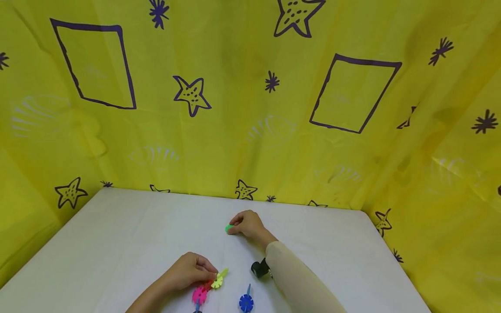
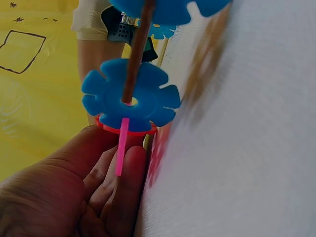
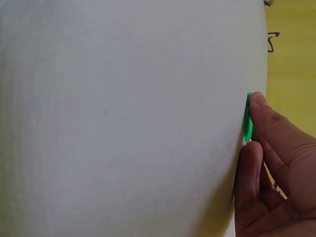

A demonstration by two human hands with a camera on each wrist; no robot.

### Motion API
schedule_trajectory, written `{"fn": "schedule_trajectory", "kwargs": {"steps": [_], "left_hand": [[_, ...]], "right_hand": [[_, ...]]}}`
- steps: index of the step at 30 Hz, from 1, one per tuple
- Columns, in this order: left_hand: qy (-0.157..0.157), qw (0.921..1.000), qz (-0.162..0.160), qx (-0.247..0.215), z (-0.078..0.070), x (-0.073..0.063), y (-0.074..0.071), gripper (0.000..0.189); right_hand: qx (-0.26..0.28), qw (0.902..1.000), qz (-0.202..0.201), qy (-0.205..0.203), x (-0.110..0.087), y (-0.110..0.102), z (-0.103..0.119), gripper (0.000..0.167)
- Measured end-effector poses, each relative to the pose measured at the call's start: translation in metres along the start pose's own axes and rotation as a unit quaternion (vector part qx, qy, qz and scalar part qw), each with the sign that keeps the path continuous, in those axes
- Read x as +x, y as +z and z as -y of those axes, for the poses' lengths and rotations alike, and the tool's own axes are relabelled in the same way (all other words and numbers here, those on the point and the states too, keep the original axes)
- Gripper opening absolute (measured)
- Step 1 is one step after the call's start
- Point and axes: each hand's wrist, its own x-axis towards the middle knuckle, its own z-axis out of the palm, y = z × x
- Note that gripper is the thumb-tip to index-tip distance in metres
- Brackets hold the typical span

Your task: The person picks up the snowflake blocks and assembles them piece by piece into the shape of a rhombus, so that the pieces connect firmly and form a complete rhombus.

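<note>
My left hand [image 1: 187,271] grips a chain of slotted plastic flower discs, low over the white table. In the head view a yellow disc [image 1: 217,282] and a pink disc [image 1: 199,295] show beside its fingers, with a red disc [image 1: 208,285] between them. The left wrist view shows a blue disc [image 2: 148,94] joined to an edge-on brown disc [image 2: 136,64] and a pink one [image 2: 122,153] near the fingers. Farther out, my right hand [image 1: 249,226] pinches a green disc [image 3: 248,118] between thumb and fingers at the tabletop.
Between the forearms lies a joined pair with a dark blue disc [image 1: 246,303] and an edge-on lighter blue disc [image 1: 248,289]. A black wrist device [image 1: 259,268] sits on the right wrist. Behind the white table [image 1: 156,226] hangs a yellow patterned curtain [image 1: 219,143].
</note>
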Motion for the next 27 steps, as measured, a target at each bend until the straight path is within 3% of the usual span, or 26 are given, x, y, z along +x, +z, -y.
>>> {"fn": "schedule_trajectory", "kwargs": {"steps": [5, 12, 22, 27], "left_hand": [[-0.004, 0.9999, -0.003, 0.009, 0.0, -0.001, 0.0, 0.019], [0.005, 0.9999, 0.001, 0.016, -0.002, -0.001, 0.0, 0.019], [0.008, 0.9995, 0.007, 0.03, -0.002, 0.0, 0.001, 0.02], [0.019, 0.9989, 0.007, 0.042, -0.005, -0.002, 0.001, 0.02]], "right_hand": [[0.002, 0.9999, 0.01, -0.011, -0.001, -0.001, 0.0, 0.02], [0.047, 0.9983, 0.013, -0.031, -0.01, -0.004, -0.01, 0.019], [0.091, 0.9929, 0.07, -0.033, -0.039, -0.005, -0.021, 0.014], [0.108, 0.991, 0.077, -0.02, -0.06, -0.003, -0.02, 0.013]]}}
